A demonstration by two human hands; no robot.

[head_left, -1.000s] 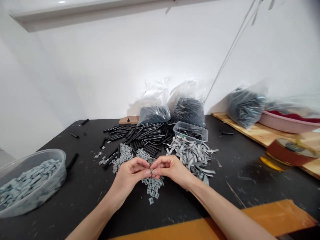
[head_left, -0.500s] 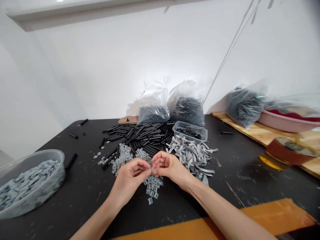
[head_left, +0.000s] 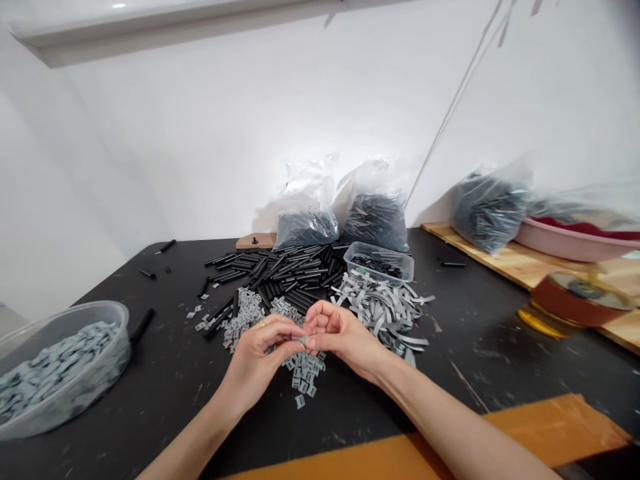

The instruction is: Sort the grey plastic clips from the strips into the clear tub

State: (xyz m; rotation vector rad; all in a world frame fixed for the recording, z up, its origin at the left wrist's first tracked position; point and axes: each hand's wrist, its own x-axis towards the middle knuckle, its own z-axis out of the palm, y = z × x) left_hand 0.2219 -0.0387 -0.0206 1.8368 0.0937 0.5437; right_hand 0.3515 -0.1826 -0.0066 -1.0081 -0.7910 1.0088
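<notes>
My left hand (head_left: 260, 357) and my right hand (head_left: 340, 337) meet fingertip to fingertip above the black table (head_left: 165, 393), both pinched on one small grey plastic piece (head_left: 300, 341). Directly below them lies a small heap of the same grey pieces (head_left: 303, 373). Further back lie a pile of black tubes (head_left: 285, 270) and a pile of grey strips (head_left: 383, 307). A ring shows on a finger of my left hand.
A clear tub of grey pieces (head_left: 55, 367) stands at the left edge. A small clear box (head_left: 383, 261) and several plastic bags of black parts (head_left: 375, 220) sit at the back. At right stand a wooden board (head_left: 530, 267), a pink basin (head_left: 575, 243) and a tape roll (head_left: 575, 300).
Both hands have stayed together over the small heap, shifting only slightly; the fingers of my left hand have curled a little more over the piece.
</notes>
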